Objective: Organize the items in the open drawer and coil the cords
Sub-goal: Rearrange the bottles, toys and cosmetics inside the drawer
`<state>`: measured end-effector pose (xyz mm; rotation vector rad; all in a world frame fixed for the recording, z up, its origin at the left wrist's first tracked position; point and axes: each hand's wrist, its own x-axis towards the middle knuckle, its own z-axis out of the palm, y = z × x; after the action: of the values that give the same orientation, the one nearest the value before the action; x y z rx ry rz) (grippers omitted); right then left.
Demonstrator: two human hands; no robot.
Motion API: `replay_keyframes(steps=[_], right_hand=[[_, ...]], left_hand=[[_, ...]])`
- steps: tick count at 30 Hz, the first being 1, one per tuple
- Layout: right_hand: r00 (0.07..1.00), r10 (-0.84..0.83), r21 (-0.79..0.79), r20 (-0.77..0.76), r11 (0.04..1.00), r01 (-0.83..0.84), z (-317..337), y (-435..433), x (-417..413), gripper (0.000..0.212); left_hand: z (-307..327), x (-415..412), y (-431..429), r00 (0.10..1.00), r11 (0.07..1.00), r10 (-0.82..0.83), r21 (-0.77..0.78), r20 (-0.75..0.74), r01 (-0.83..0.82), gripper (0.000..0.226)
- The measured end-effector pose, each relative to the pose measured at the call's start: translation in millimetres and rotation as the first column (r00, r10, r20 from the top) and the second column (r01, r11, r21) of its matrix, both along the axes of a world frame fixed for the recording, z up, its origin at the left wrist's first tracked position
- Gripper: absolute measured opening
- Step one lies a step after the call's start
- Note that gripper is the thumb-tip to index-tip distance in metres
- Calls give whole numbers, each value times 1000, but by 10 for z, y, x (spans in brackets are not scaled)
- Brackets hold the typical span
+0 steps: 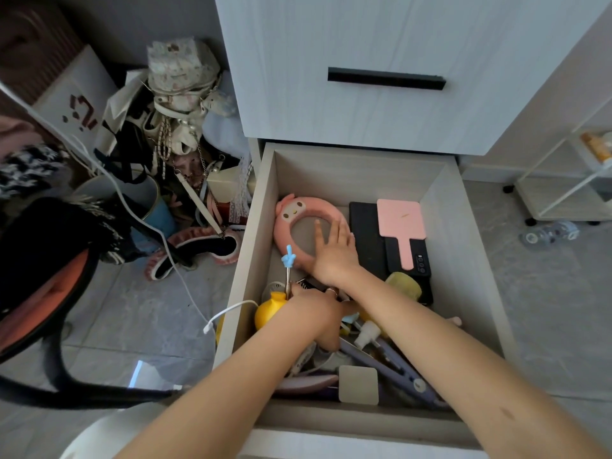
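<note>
The open drawer [251,246] holds a jumble of items. My right hand [334,251] lies flat with straight fingers on a pink plush ring [288,210] at the back left. My left hand [309,313] is curled at the foot of a thin metal stick with a blue hand-shaped tip [288,260], beside a yellow round object [266,311]. A white cord [231,309] hangs over the drawer's left wall. A black case [366,236], pink hand mirror [400,226] and dark phone [420,261] lie at the back right. A white spray bottle [366,336], purple straightener [390,364] and beige square [358,384] crowd the front.
A closed drawer with a black handle [385,78] sits above. Left of the cabinet is a heap of bags [178,104], slippers [198,246] and a black chair [39,293]. A water bottle [549,231] and white wire rack [563,183] stand on the floor at right.
</note>
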<state>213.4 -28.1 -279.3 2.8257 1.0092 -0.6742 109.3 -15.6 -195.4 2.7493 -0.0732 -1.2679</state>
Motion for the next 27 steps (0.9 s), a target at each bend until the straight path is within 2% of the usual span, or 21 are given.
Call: replay_keyframes(steps=[5, 9, 12, 14, 15, 17, 19, 20, 21, 23, 25, 27], right_hand=[[999, 50, -61, 16, 997, -49, -3, 106, 99, 86], [997, 74, -43, -32, 996, -75, 52, 75, 152, 94], [975, 106, 125, -197, 989, -82, 251, -138, 206, 97], [947, 109, 324, -301, 946, -6, 462, -329, 252, 80], [949, 121, 382, -292, 924, 0, 551, -431, 282, 69], [951, 156, 336, -266, 940, -60, 695, -693, 317, 63], [911, 229, 133, -342, 972, -194, 785, -984, 308, 74], [888, 273, 22, -371, 958, -285, 811, -1111, 263, 75], [878, 315, -68, -360, 930, -361, 810, -1221, 193, 75], [892, 389, -152, -230, 891, -428, 781, -1386, 14, 73], [895, 444, -78, -48, 892, -446, 724, -1453, -124, 70], [873, 483, -3, 65, 875, -484, 652, -1468, -168, 63]], left_hand=[[-54, 9, 38, 1000, 1000, 9, -8, 8, -9, 84], [-101, -2, 64, 1000, 1000, 18, 4, 7, -18, 85], [-79, -8, 39, 1000, 1000, 9, 9, -4, -9, 86], [-63, -4, 37, 1000, 1000, -3, 17, -10, 3, 86], [-58, -1, 47, 1000, 1000, -3, 18, -18, 3, 86], [-64, 0, 65, 1000, 1000, 6, 10, -24, -5, 82], [-86, -3, 92, 999, 999, 36, -21, 33, -35, 72], [-98, -4, 107, 996, 997, 64, -42, 67, -61, 68], [-109, -9, 110, 992, 994, 94, -60, 90, -89, 65], [-121, -13, 90, 984, 988, 143, -80, 105, -135, 62], [-123, -9, 70, 977, 982, 176, -92, 118, -166, 59], [-136, -7, 67, 968, 973, 215, -108, 133, -201, 58]])
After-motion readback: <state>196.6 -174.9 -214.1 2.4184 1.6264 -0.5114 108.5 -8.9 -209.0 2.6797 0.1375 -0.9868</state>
